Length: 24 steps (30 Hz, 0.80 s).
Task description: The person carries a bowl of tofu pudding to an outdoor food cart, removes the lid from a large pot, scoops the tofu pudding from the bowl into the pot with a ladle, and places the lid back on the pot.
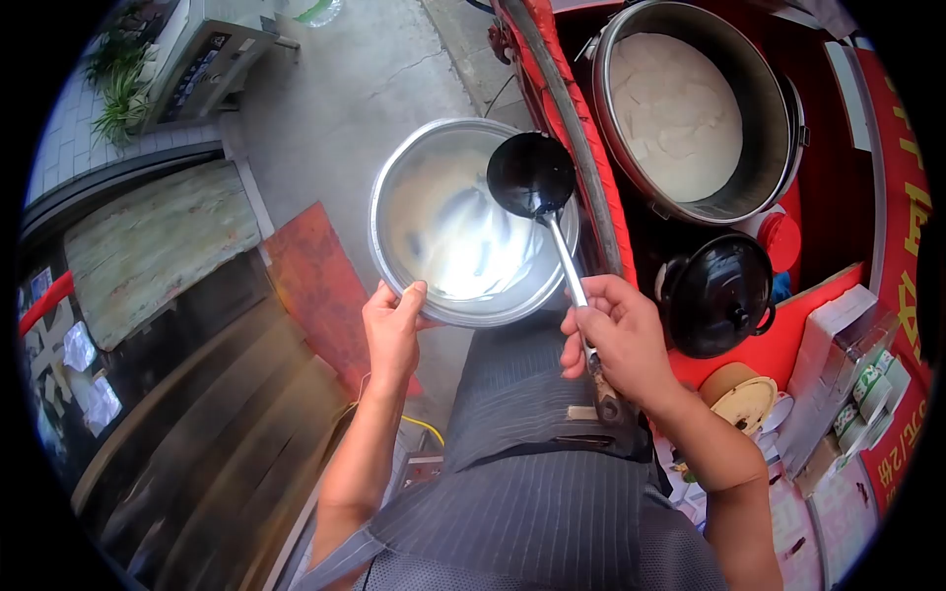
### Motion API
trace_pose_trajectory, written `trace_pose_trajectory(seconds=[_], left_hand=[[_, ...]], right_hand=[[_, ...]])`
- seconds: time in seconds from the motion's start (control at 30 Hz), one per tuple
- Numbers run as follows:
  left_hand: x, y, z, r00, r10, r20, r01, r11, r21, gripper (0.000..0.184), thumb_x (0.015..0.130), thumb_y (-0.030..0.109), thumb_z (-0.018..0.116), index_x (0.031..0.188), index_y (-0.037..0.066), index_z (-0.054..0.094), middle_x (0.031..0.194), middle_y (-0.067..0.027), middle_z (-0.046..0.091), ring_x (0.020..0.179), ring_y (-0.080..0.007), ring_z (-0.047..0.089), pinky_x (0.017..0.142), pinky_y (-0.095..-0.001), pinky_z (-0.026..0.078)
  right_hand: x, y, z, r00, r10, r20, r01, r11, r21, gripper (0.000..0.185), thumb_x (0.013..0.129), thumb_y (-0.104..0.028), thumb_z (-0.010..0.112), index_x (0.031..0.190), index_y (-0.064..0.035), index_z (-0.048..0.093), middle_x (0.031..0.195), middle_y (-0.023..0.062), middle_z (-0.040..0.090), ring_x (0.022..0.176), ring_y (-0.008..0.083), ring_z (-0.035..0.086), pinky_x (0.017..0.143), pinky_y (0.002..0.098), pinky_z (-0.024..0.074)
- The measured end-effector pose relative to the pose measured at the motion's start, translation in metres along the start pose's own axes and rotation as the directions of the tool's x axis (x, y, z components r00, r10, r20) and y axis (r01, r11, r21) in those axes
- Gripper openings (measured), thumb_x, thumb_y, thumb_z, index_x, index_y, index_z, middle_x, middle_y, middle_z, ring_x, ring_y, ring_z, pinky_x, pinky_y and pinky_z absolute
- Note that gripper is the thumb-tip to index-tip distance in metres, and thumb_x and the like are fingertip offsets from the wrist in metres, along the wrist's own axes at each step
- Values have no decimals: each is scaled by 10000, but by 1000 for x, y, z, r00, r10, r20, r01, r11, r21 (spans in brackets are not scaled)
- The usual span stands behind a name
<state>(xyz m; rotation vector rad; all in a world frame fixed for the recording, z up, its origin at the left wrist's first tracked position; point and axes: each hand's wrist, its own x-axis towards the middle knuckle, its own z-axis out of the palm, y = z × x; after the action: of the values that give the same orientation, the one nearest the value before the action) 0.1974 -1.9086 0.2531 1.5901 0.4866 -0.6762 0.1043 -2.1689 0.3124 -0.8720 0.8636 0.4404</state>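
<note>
My left hand (394,330) grips the near left rim of a round metal bowl (394,212), its thumb over the edge and its other fingers mostly hidden beneath. A thin whitish film coats the inside of the bowl. Closed around the metal handle of a ladle (530,175) is my right hand (621,330). The ladle's dark, shiny head lies over the bowl's right rim; I cannot tell if it touches. To the right of both hands, a large steel pot (616,128) holds a thick, pale beige mass.
A black lidded pot (719,295) stands below the steel pot, near a red lid (779,241). The cart's red padded edge (591,148) runs beside the bowl. Left are a wooden board (227,443) and a red panel (315,286). A plant (120,103) stands upper left.
</note>
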Motion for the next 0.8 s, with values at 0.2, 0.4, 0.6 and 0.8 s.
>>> trace_pose_trajectory(seconds=[0.2,0.4,0.6,0.8], left_hand=[[-10,-11,-1,996,89,-14,-90,995,-53,182,964,71,617,1023,-98,651,1212,-42,522,942,-167,663,714,-319,652],[-13,-22,9,984,171,-54,-173,985,-24,182,946,53,635,1016,-112,664,1302,-87,500,1019,-185,652,678,-301,655],[-13,-31,2,970,240,-45,-240,971,-5,180,943,47,632,999,-120,671,1317,-106,492,1071,-183,631,682,-303,656],[-15,-26,-2,991,126,-49,-130,987,-93,193,949,66,632,1019,-113,653,1316,-96,516,948,-177,675,645,-315,647]], right_hand=[[75,32,42,982,154,-111,-160,986,-53,272,918,-21,481,1165,91,460,915,165,600,640,195,633,482,351,573],[101,31,75,967,116,-227,-150,978,-142,149,914,-27,464,1034,62,469,933,170,601,650,195,620,458,368,548],[105,42,92,985,56,-166,-81,986,-144,191,913,-31,461,1067,77,490,899,146,609,622,167,603,468,350,559],[106,52,87,997,64,-42,-69,991,-117,286,905,-36,482,1169,72,511,883,113,609,626,136,592,471,318,552]])
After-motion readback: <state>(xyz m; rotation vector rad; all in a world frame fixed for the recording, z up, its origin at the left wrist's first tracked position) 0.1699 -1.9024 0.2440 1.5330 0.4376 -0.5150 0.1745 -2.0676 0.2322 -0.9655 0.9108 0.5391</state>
